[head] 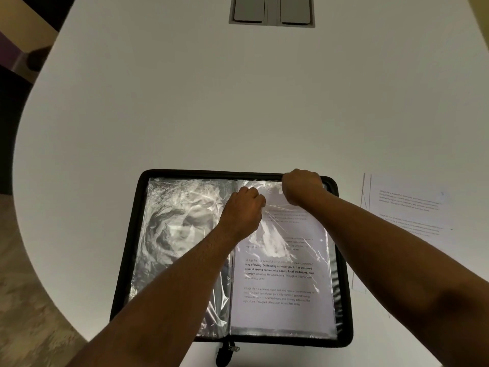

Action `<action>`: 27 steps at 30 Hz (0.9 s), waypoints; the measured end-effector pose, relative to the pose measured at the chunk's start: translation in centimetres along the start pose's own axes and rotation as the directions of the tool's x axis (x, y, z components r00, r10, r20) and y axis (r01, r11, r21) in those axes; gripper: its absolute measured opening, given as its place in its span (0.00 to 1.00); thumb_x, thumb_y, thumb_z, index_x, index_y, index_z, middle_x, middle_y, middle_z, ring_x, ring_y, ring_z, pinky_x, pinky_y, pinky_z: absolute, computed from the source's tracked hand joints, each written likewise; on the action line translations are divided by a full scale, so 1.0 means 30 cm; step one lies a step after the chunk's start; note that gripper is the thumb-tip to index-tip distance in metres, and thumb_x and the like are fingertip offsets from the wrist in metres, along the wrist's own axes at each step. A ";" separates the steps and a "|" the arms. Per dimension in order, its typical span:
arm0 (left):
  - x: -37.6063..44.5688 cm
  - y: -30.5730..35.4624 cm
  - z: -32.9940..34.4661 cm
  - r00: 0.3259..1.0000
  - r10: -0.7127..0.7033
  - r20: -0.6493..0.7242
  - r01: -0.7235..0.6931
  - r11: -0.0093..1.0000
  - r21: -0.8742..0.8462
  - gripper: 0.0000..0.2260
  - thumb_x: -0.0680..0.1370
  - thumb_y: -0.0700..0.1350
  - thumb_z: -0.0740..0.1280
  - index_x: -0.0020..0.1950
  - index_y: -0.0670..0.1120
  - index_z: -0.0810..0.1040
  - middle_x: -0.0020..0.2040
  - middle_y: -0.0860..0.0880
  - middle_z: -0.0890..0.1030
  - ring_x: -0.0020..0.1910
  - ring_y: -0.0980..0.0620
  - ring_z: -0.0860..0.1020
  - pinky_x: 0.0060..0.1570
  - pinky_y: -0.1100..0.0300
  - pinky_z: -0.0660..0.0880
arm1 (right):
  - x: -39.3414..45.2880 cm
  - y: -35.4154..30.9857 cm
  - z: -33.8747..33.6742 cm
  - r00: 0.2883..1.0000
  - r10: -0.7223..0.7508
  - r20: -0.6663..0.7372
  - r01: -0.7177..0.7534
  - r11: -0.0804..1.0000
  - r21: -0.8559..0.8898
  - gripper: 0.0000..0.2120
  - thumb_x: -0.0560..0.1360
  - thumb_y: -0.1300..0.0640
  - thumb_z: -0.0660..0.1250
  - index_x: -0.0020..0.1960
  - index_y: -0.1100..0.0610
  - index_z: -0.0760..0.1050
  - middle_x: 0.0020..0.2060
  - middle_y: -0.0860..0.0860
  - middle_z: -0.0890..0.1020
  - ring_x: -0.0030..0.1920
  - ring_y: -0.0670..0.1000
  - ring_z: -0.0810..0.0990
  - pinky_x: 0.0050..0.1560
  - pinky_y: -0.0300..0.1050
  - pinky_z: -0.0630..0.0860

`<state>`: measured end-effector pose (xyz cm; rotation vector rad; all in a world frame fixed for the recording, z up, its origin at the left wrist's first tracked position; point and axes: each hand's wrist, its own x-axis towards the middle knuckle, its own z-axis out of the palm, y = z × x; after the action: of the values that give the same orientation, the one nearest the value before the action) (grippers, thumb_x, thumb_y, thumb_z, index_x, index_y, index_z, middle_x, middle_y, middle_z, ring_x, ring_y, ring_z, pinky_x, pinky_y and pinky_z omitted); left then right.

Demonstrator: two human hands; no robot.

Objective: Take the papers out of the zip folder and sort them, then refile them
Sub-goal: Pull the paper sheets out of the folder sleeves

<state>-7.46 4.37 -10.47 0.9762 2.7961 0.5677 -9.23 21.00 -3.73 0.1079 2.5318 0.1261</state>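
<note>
Head view: both fists, left hand (244,207) and right hand (301,185), seemingly pinch the sleeve (287,226) top.

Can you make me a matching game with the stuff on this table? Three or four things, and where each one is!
Things:
1. zip folder
2. loose paper
3. left hand
4. grey panel

Places:
A. far end of the table
B. lying open, close to the person
C. on the table, right of the folder
D. on the plastic sleeve

Pairs: 1-B, 2-C, 3-D, 4-A
</note>
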 end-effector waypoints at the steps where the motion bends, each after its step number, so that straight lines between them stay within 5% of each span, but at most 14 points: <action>1: -0.001 -0.001 0.000 1.000 -0.003 -0.006 0.003 1.000 -0.013 0.08 0.75 0.39 0.66 0.52 0.44 0.81 0.48 0.47 0.80 0.49 0.48 0.75 0.47 0.54 0.73 | 0.003 0.005 -0.014 1.000 0.005 -0.016 -0.004 1.000 0.024 0.12 0.77 0.62 0.60 0.59 0.59 0.75 0.43 0.53 0.75 0.42 0.53 0.74 0.42 0.47 0.71; 6: 0.004 0.012 -0.013 0.999 -0.006 -0.048 0.004 0.999 -0.048 0.11 0.74 0.39 0.67 0.56 0.43 0.79 0.50 0.46 0.81 0.49 0.46 0.77 0.46 0.52 0.76 | 0.078 0.055 -0.135 0.995 0.065 -0.071 -0.048 0.974 0.222 0.11 0.70 0.60 0.64 0.51 0.57 0.80 0.49 0.54 0.81 0.45 0.56 0.77 0.41 0.45 0.71; 12: 0.019 0.028 -0.026 0.998 0.040 -0.050 -0.044 0.996 -0.083 0.12 0.75 0.40 0.66 0.58 0.44 0.78 0.51 0.47 0.80 0.51 0.46 0.76 0.46 0.50 0.76 | 0.096 0.147 -0.406 0.965 0.109 -0.240 -0.030 0.950 0.311 0.16 0.73 0.52 0.67 0.58 0.55 0.80 0.59 0.55 0.78 0.62 0.60 0.73 0.59 0.53 0.75; 15: 0.021 0.040 -0.026 0.998 0.049 -0.030 -0.052 0.991 -0.124 0.13 0.75 0.42 0.66 0.59 0.44 0.77 0.52 0.48 0.79 0.53 0.47 0.75 0.48 0.49 0.76 | 0.010 0.212 -0.574 0.928 0.087 -0.361 0.086 0.896 0.436 0.11 0.74 0.56 0.69 0.55 0.55 0.82 0.54 0.54 0.82 0.55 0.57 0.79 0.50 0.44 0.75; 20: 0.026 0.067 -0.024 0.999 0.046 -0.023 -0.051 0.939 -0.339 0.08 0.72 0.44 0.69 0.50 0.47 0.77 0.56 0.52 0.75 0.58 0.53 0.72 0.46 0.54 0.76 | -0.169 0.389 -0.677 0.765 0.222 -0.604 0.291 0.718 0.632 0.05 0.75 0.55 0.69 0.50 0.52 0.80 0.44 0.52 0.80 0.35 0.44 0.78 0.37 0.40 0.77; 24: 0.060 0.139 -0.017 0.995 0.052 0.083 -0.006 0.877 -0.480 0.04 0.72 0.42 0.69 0.46 0.49 0.77 0.70 0.52 0.69 0.70 0.55 0.64 0.61 0.62 0.67 | -0.249 0.531 -0.629 0.696 0.361 -0.621 0.385 0.543 0.746 0.08 0.76 0.56 0.67 0.39 0.49 0.72 0.35 0.47 0.76 0.25 0.37 0.75 0.27 0.32 0.70; 27: 0.083 0.209 -0.026 0.992 0.067 0.107 0.003 0.835 -0.551 0.05 0.71 0.40 0.69 0.44 0.49 0.77 0.65 0.57 0.71 0.67 0.62 0.66 0.58 0.73 0.63 | -0.272 0.663 -0.543 0.707 0.420 -0.569 0.389 0.440 0.809 0.07 0.74 0.54 0.70 0.39 0.49 0.76 0.27 0.42 0.78 0.27 0.38 0.74 0.30 0.36 0.72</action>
<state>-5.99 10.20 -7.30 0.8845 2.2883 1.1882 -10.85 38.79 16.47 0.6307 3.0194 -1.5772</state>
